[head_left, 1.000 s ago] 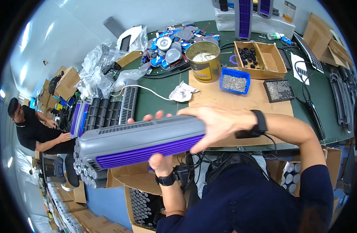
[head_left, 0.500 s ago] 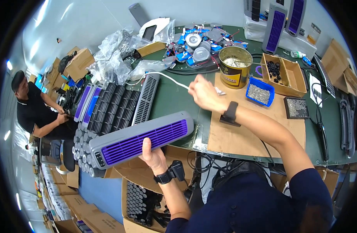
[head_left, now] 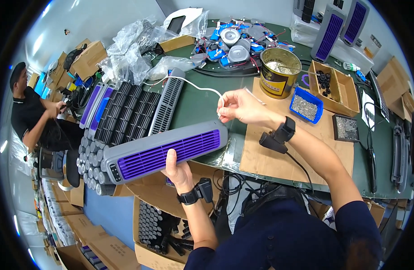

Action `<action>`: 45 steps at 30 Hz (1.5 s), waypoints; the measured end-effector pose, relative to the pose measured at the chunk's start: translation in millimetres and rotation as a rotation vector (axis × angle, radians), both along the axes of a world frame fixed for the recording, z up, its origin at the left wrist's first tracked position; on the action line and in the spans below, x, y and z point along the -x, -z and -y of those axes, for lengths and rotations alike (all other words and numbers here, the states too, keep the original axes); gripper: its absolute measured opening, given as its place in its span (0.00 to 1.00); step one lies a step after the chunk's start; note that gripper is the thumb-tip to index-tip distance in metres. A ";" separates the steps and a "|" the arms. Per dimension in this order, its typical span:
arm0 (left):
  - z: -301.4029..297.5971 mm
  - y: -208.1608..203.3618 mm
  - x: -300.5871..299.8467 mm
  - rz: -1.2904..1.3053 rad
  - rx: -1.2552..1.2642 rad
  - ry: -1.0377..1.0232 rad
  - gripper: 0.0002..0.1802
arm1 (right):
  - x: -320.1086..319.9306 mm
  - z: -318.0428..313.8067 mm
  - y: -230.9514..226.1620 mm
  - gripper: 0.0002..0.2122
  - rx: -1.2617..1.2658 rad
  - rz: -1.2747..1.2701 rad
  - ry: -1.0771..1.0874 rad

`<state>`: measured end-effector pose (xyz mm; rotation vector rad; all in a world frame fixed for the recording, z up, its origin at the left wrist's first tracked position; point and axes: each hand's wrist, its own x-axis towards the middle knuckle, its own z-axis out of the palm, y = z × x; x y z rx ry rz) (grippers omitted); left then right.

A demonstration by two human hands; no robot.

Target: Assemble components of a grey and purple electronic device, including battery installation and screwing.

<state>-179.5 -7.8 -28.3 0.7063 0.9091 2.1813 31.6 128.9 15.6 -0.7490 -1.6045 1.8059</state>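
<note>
My left hand (head_left: 176, 172) grips a grey tower fan (head_left: 168, 153) with a purple slatted grille, its thumb over the lower edge. The fan lies tilted, its small button panel at the left end. Just above the fan's right end, my right hand (head_left: 240, 107) pinches the end of a white cable (head_left: 193, 84). That cable runs left across the table toward a grey slotted housing (head_left: 168, 102). Whatever plug the cable ends in is hidden by my fingers.
Black fan rotors (head_left: 128, 112) and grey round-ended parts (head_left: 92, 159) are stacked at the left. At the back lie speakers and battery packs (head_left: 236, 45). A metal can (head_left: 279, 74), a blue screw tray (head_left: 306, 105) and cardboard sheet (head_left: 270, 148) are right. A co-worker (head_left: 38, 112) stands far left.
My right hand has come down toward the fan's right end with the cable, its wrist turning. The fan has shifted slightly up in view. The co-worker's hands have risen.
</note>
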 end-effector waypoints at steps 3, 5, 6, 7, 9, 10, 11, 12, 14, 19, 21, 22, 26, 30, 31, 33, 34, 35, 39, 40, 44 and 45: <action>-1.9 0.6 0.1 0.009 0.010 -0.004 0.24 | 7.1 2.7 9.8 0.03 -0.022 0.008 0.035; -2.2 1.6 0.4 0.014 0.014 -0.006 0.24 | 10.6 2.4 13.9 0.03 -0.058 0.026 0.084; -2.0 2.8 0.7 0.016 0.008 -0.002 0.24 | 11.5 2.8 16.3 0.03 -0.056 0.026 0.083; -2.1 3.7 0.9 0.019 0.001 0.003 0.24 | 12.4 3.1 18.3 0.03 -0.077 0.030 0.081; -1.4 5.4 1.8 0.021 0.002 -0.003 0.24 | 13.9 4.7 19.0 0.03 -0.096 0.034 0.078; -0.8 6.3 2.1 0.023 0.003 -0.009 0.24 | 15.7 5.7 18.0 0.03 -0.108 0.036 0.093; -0.8 6.7 2.3 0.025 0.006 -0.010 0.24 | 16.9 6.5 16.8 0.03 -0.120 0.037 0.109; -0.7 6.7 2.5 0.021 0.004 -0.008 0.24 | 17.3 6.4 16.9 0.03 -0.119 0.038 0.108; -1.9 6.9 2.0 0.019 0.003 -0.007 0.24 | 17.6 4.6 16.2 0.04 -0.179 0.113 0.084; -2.1 4.9 2.3 0.028 -0.015 -0.014 0.24 | 20.6 6.7 12.3 0.04 -0.330 0.169 0.090; -0.1 7.8 3.7 0.023 -0.018 -0.033 0.25 | 23.2 6.2 19.2 0.04 -0.323 0.097 0.113; 0.0 8.2 4.0 0.020 -0.019 -0.041 0.25 | 22.5 7.7 17.1 0.04 -0.306 0.108 0.096; -0.9 6.2 -1.8 0.053 -0.014 -0.027 0.29 | 16.8 10.6 16.7 0.02 -0.334 0.150 0.117; 1.6 6.6 2.1 0.079 -0.049 0.015 0.35 | 17.5 15.6 12.4 0.03 -0.261 0.157 0.110; 0.9 6.7 1.7 0.070 -0.054 0.004 0.35 | 17.6 15.9 11.8 0.03 -0.266 0.155 0.097; 0.5 5.4 1.5 0.033 -0.053 -0.009 0.33 | 18.0 16.4 10.4 0.03 -0.283 0.164 0.111; 0.3 4.9 1.5 0.007 -0.046 -0.017 0.32 | 18.3 16.2 10.6 0.03 -0.285 0.163 0.103; 0.4 5.5 2.0 0.007 -0.047 -0.025 0.32 | 18.7 16.2 10.9 0.03 -0.283 0.167 0.105; -1.5 4.5 0.6 0.025 -0.044 -0.013 0.31 | 18.4 15.6 7.1 0.03 -0.274 0.183 0.116; -1.6 3.7 0.1 0.031 -0.043 -0.013 0.31 | 18.4 15.4 7.3 0.03 -0.275 0.183 0.114; -3.2 5.4 1.2 0.021 -0.046 -0.010 0.31 | 18.4 14.5 9.9 0.03 -0.276 0.173 0.118; -3.0 5.4 1.6 0.018 -0.046 -0.013 0.32 | 18.8 14.6 10.5 0.03 -0.274 0.171 0.120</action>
